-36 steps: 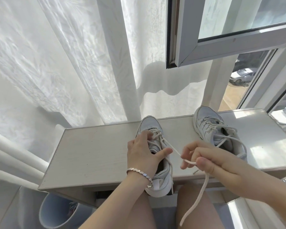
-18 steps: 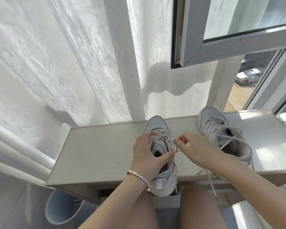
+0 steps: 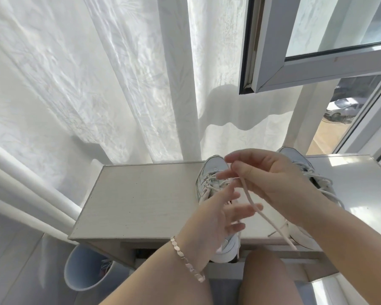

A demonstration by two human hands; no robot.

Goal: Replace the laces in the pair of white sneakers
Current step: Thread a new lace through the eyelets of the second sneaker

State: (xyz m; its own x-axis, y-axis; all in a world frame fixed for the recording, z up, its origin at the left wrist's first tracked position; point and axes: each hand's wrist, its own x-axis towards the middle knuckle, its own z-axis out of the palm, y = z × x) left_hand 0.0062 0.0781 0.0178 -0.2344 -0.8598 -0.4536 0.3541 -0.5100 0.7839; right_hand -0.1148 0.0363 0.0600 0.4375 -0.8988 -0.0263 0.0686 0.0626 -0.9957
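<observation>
While right hand [image 3: 273,179] pinches lace [image 3: 271,223], left hand [image 3: 211,219] spread, sneaker [image 3: 213,169] toe points away toward curtain [image 3: 119,84]

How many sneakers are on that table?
2, both on the table: one sneaker partly behind the left hand; the other right of it, mostly behind the right hand, which pinches a lace.

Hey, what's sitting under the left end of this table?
A pale blue bin sits there, partly poking out past the table edge. Something colourful lies inside, too small to identify. The tabletop covers the bin's far side.
</observation>
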